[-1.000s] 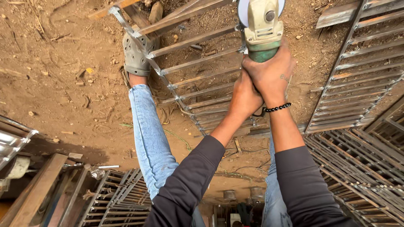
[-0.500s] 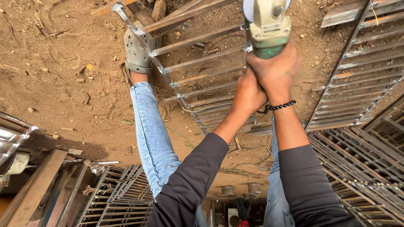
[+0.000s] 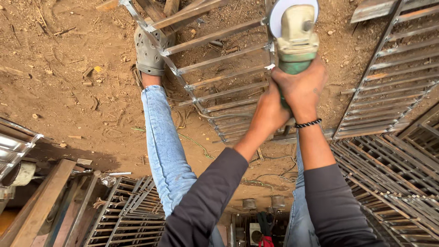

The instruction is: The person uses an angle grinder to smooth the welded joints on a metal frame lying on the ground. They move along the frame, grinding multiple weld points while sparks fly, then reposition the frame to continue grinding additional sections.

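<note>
Both my hands grip a green and beige angle grinder held out over a metal grille frame lying on the dirt ground. My right hand wraps the green body and wears a black beaded bracelet on its wrist. My left hand clasps the handle just below and beside the right one. The grinder's white disc guard sits at a crossbar of the frame. My left foot in a grey clog rests on the frame's edge, and my jeans leg runs down from it.
More barred metal frames lie at the right and lower right, and another at the bottom left. Wooden beams and a shiny metal piece sit at the left. Bare dirt with scraps fills the upper left.
The grinder and both hands have shifted slightly to the right and up along the frame. My foot stays on the frame's edge.
</note>
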